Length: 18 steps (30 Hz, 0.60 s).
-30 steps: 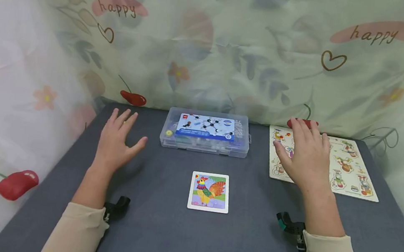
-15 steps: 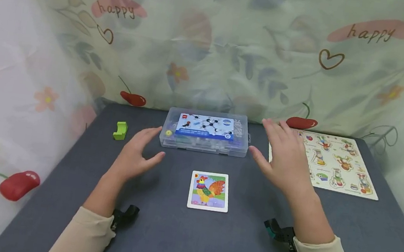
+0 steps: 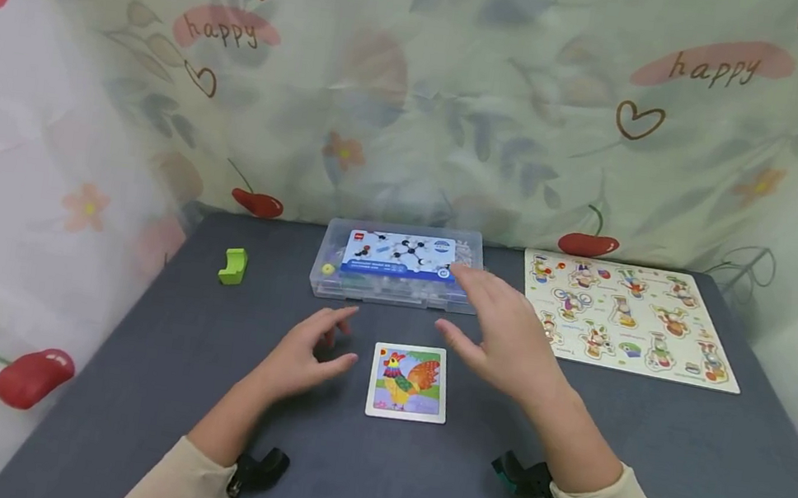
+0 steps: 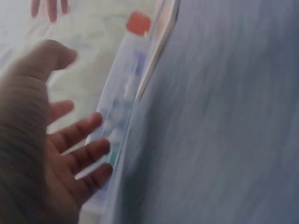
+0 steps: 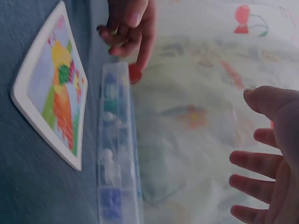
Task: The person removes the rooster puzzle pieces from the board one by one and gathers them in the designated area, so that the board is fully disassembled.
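A small square rooster picture puzzle (image 3: 409,383) with a white frame lies flat on the dark table. My left hand (image 3: 307,358) hovers just left of it, fingers spread and loosely bent, holding nothing. To the upper right of the puzzle is my right hand (image 3: 507,341), also empty, its fingers reaching in front of the clear plastic box's right corner. That box (image 3: 394,290) has a blue and white molecule label and sits behind the puzzle. The left wrist view is blurred, with the left hand's fingers (image 4: 88,151) apart. In the right wrist view the right hand's fingers (image 5: 252,186) are spread.
A cream wooden board (image 3: 640,320) with several cartoon animal pieces lies at the back right. At the back left stands a small lime-green block (image 3: 234,266) with a notched shape. A printed curtain (image 3: 415,118) hangs along the table's back edge.
Both hands have moved inward and nearer, from the table's sides toward the rooster puzzle. The green block and the animal board, partly covered before, are now uncovered. The view tilted slightly.
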Motion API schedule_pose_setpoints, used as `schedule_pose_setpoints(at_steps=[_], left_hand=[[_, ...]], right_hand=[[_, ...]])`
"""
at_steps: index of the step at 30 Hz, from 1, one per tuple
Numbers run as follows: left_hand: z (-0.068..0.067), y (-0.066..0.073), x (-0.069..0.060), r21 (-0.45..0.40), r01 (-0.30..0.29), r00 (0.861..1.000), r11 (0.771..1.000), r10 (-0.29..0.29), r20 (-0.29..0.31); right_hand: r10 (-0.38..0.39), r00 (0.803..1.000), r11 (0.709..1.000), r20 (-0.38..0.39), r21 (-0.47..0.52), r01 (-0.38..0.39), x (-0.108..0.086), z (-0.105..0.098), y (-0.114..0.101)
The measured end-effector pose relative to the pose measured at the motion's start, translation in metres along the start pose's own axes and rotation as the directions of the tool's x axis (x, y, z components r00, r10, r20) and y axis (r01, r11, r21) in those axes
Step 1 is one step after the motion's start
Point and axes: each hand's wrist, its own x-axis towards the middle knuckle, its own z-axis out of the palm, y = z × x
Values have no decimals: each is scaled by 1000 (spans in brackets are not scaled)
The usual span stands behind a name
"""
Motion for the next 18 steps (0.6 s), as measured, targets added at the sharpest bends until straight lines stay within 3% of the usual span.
schedule_pose_setpoints(at_steps=[5, 9, 14, 18], left_hand=[[23, -2, -3, -46, 39, 996, 998, -35, 77], [30, -4, -5, -17, 61, 993, 998, -59, 106], [34, -6, -4, 42, 12, 993, 999, -16, 113], [34, -6, -3, 74, -14, 992, 997, 5, 127]], right_hand=[[37, 993, 998, 108, 39, -42, 2, 7, -13], [44, 987, 996, 155, 72, -56, 6, 13, -17], [29, 978, 992, 207, 118, -54, 9, 25, -18], [43, 955, 985, 294, 145, -89, 11, 38, -23]])
